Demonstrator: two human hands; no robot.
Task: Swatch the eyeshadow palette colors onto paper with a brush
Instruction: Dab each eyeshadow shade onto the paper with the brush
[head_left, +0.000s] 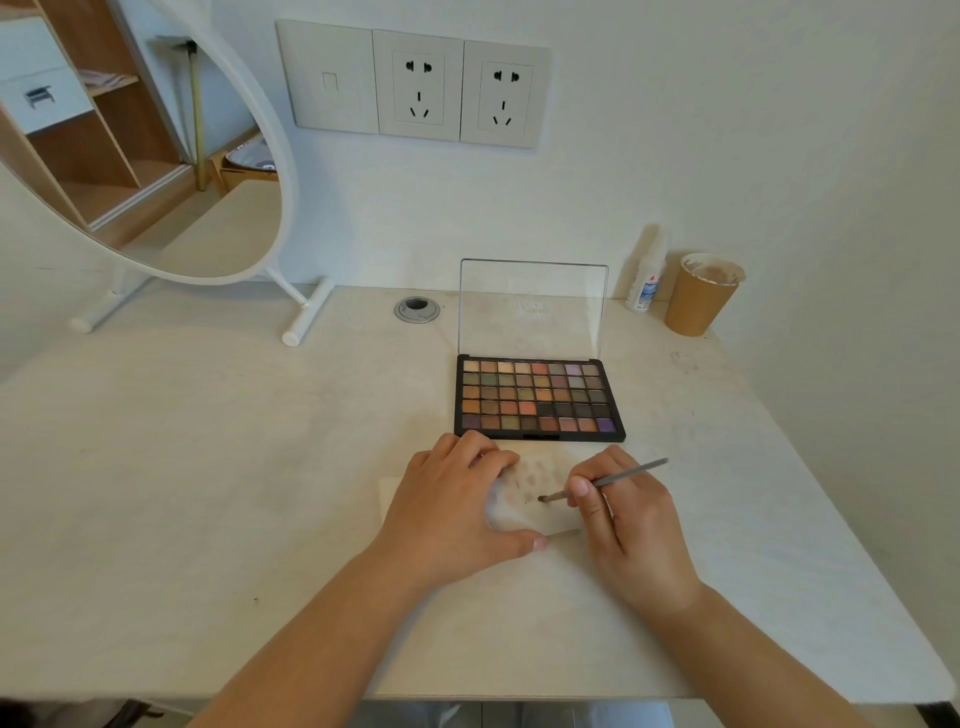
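Fingers (584, 491) of the right hand (631, 525) are curled round the brush (605, 481), pinching the shaft low down near the ferrule. Brush tip is dark with pigment and sits on the paper (535, 478), or a hair above it; contact cannot be told for certain. Handle points up and to the right, away from the body, so the long axis runs from lower left at the tip to upper right at the tail.

Left hand (457, 512) lies flat on the paper, fingers spread and near straight, thumb stretched along the paper's near edge. It holds nothing; it pins the sheet down.

Paper lies on the table (208, 467) toward the near edge, right of centre, between the two hands. Faint swatches in brownish and pinkish tones show on the exposed patch, above and left of the brush tip. Bare paper remains just around the tip.

Palette (539, 397) sits just beyond the paper, almost touching its far edge, clear lid (533, 306) standing upright. Its long side runs left to right, parallel to the table's near edge. From the brush tip it lies straight ahead and slightly right, so the right hand is the nearer one for reloading.

Judgement: a stroke is in hand, with many pans unswatched.

Far right corner: paper cup (701, 293) and small bottle (645, 280). Far left: round mirror (156, 156) on its stand.
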